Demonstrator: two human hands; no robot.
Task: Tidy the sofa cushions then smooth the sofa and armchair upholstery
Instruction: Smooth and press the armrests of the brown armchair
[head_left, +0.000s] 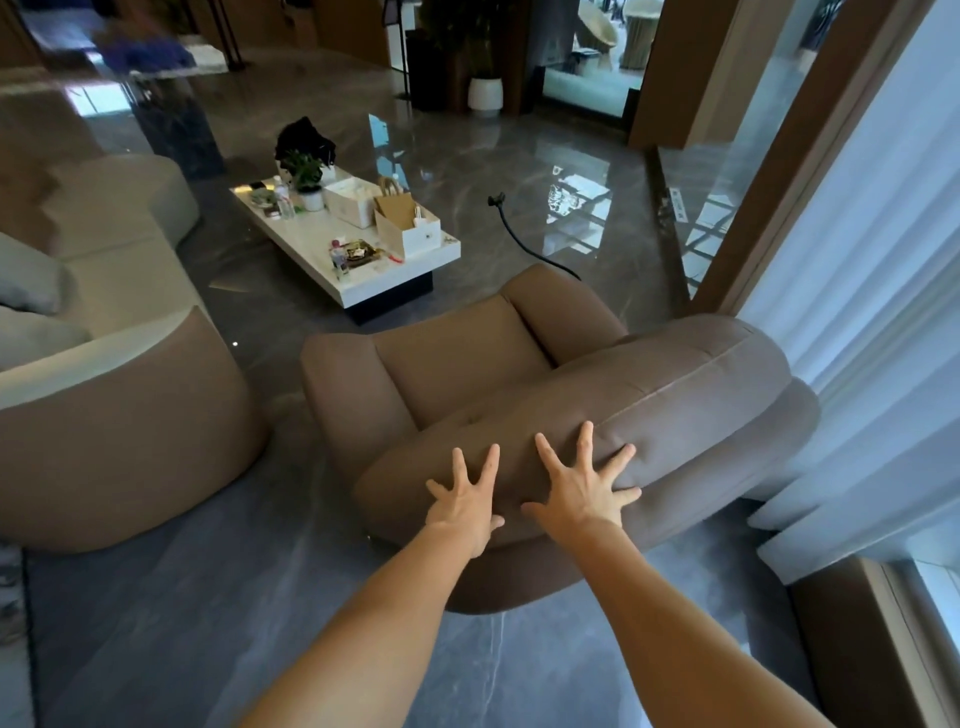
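Observation:
A brown upholstered armchair stands in the middle of the view, seen from behind its padded backrest. My left hand lies flat on the back of the backrest with fingers spread. My right hand lies flat beside it, a little higher, fingers spread too. Neither hand holds anything. The beige and brown sofa curves along the left, with grey cushions on its seat at the left edge.
A white coffee table with boxes, bottles and a potted plant stands beyond the armchair. A black cable trails on the glossy grey floor. White curtains hang close to the armchair's right side. A white planter is far back.

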